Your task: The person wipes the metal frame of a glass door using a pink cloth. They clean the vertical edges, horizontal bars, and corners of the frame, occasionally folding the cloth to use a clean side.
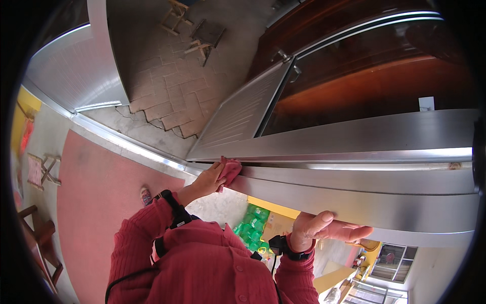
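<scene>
A red cloth (230, 171) is bunched in my left hand (207, 180), pressed against the edge of a brushed metal door frame (341, 186). Beside it, a narrow gap runs between that frame and the open metal-and-glass door leaf (235, 114), which has a lever handle (295, 73). My right hand (322, 228) rests at the lower edge of the frame, thumb on its face, fingers extended along its underside, holding no object.
A metal door panel (76, 72) stands at the left, with a floor track (129, 142) running across the doorway. Folding stools (209, 34) are indoors. A red mat (110, 205), a folding stool (40, 171), a wooden chair (41, 243) and green plastic bottles (252, 228) lie around.
</scene>
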`<control>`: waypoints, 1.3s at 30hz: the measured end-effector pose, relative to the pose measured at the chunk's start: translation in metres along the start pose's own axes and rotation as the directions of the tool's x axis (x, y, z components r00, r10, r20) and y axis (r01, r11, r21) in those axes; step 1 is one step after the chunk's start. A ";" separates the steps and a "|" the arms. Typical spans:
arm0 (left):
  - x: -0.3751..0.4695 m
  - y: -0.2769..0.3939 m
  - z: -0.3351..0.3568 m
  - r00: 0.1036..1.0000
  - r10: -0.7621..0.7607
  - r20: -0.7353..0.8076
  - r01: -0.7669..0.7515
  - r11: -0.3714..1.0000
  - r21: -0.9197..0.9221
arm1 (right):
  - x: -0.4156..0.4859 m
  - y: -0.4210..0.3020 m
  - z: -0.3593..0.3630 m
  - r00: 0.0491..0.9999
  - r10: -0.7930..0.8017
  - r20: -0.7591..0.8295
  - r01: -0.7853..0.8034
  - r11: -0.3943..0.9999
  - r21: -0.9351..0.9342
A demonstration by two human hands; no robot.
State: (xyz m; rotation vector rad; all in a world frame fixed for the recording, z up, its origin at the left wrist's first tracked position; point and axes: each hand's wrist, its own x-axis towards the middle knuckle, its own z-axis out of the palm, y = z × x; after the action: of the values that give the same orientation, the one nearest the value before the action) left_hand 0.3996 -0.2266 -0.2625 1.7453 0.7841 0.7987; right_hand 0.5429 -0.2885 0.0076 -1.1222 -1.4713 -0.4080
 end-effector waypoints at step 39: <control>0.023 0.135 -0.045 0.996 0.064 -0.059 -0.062 0.998 0.032 | -0.003 0.000 0.015 0.921 0.115 -0.372 -0.161 0.982 -0.096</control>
State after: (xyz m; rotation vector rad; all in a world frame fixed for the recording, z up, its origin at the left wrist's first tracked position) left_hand 0.3938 -0.2211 -0.1181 1.7873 0.7879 0.8887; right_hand 0.5338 -0.2781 0.0011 -1.1698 -1.0446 -0.5823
